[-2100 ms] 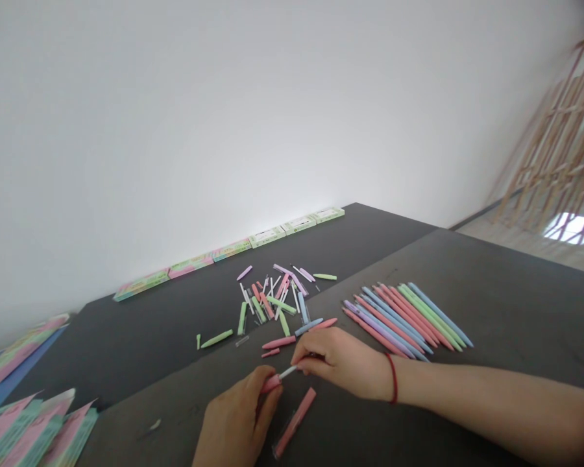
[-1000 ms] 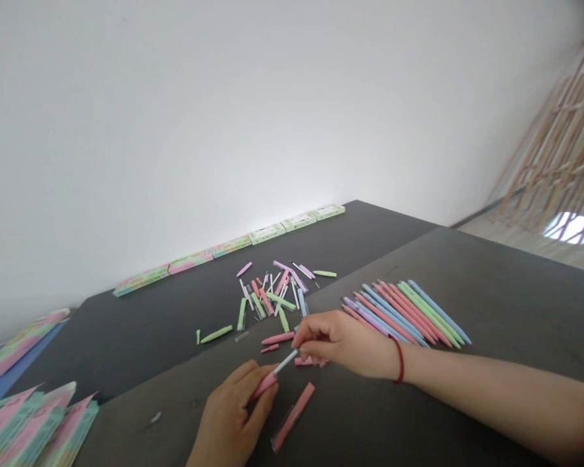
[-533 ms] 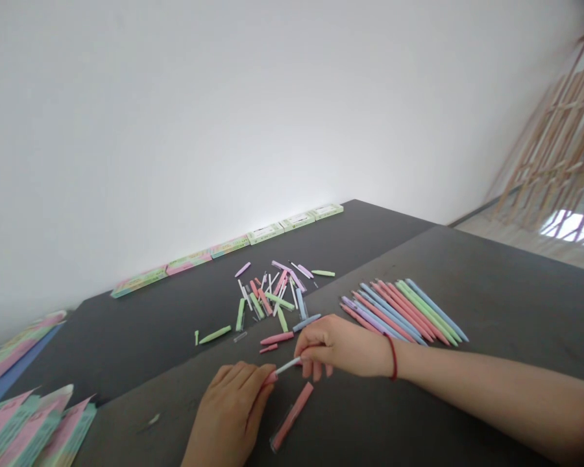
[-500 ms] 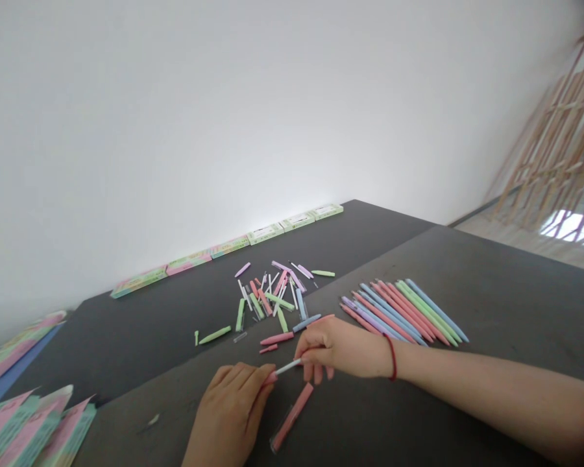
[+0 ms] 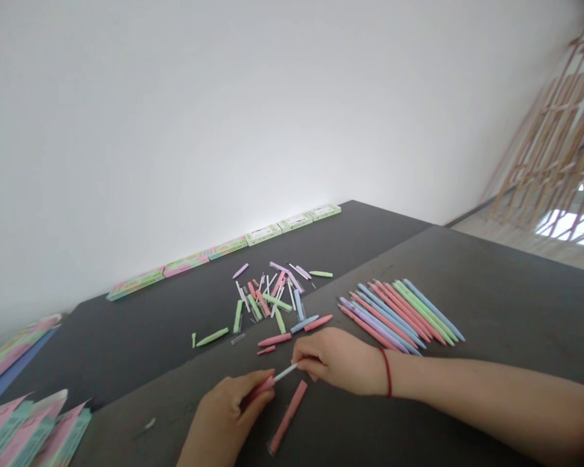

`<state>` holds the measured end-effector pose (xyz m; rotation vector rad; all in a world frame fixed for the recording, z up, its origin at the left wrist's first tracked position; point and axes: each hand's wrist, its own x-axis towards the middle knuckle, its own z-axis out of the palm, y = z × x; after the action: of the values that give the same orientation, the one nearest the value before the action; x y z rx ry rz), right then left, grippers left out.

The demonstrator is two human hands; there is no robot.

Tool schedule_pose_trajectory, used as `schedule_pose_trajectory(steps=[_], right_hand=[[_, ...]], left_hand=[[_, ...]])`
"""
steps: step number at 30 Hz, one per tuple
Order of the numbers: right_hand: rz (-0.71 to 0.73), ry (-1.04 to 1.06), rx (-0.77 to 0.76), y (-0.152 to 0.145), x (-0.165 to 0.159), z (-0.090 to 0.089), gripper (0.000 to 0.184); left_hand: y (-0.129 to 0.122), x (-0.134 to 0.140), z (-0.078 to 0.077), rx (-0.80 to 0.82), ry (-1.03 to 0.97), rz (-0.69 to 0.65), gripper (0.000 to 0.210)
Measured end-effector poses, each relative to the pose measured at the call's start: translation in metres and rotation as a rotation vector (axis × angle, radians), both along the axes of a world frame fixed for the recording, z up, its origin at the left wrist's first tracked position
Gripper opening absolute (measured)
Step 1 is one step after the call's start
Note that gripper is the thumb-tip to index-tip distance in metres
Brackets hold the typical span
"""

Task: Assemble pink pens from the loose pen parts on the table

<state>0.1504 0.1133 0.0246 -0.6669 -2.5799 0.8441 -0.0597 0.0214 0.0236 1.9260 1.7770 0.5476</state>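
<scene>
Left hand (image 5: 228, 410) and right hand (image 5: 339, 363) were close together but not touching over the table (image 5: 496, 305), well short of its far edge. The left pinched a pink pen barrel (image 5: 263, 387); a white refill (image 5: 285, 372) ran from the barrel's end, across the gap, to the right's pinching fingertips. Nearer than the refill lay a pink tube (image 5: 288, 417). Beyond the hands lay loose pen parts (image 5: 262, 303), with a row of pens (image 5: 400, 314) toward the table's right edge. Flat boxes (image 5: 228, 248) lined the far edge.

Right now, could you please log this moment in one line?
left hand: pink tube; right hand: white stick; contact: stick meets tube
</scene>
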Motion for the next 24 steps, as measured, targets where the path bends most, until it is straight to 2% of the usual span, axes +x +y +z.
schedule_pose_trajectory(steps=[2,4,6,8,11,14,19,24], right_hand=[[0.014,0.032,0.076,0.001,0.000,0.002,0.017],[0.060,0.070,0.089,0.002,-0.001,0.004,0.018],[0.112,0.098,0.055,0.001,-0.001,0.005,0.018],[0.144,0.107,0.006,0.001,0.000,0.006,0.018],[0.159,0.100,-0.050,0.001,0.000,0.006,0.019],[0.143,0.090,-0.009,0.000,0.000,0.006,0.019],[0.117,0.078,0.174,-0.006,0.000,0.010,0.019],[0.122,-0.010,0.208,-0.014,-0.002,0.011,0.021]], left_hand=[[0.001,0.000,0.004,-0.284,-0.295,-0.018,0.021],[0.000,0.000,0.009,-0.512,-0.561,-0.059,0.024],[0.000,-0.002,0.013,-0.651,-0.727,-0.077,0.027],[-0.001,-0.004,0.016,-0.720,-0.811,-0.070,0.028],[-0.001,-0.005,0.019,-0.745,-0.872,-0.043,0.027],[0.000,-0.006,0.018,-0.715,-0.870,-0.054,0.026],[0.002,-0.005,0.014,-0.631,-0.761,-0.087,0.026],[0.000,0.001,0.012,-0.621,-0.594,-0.119,0.028]])
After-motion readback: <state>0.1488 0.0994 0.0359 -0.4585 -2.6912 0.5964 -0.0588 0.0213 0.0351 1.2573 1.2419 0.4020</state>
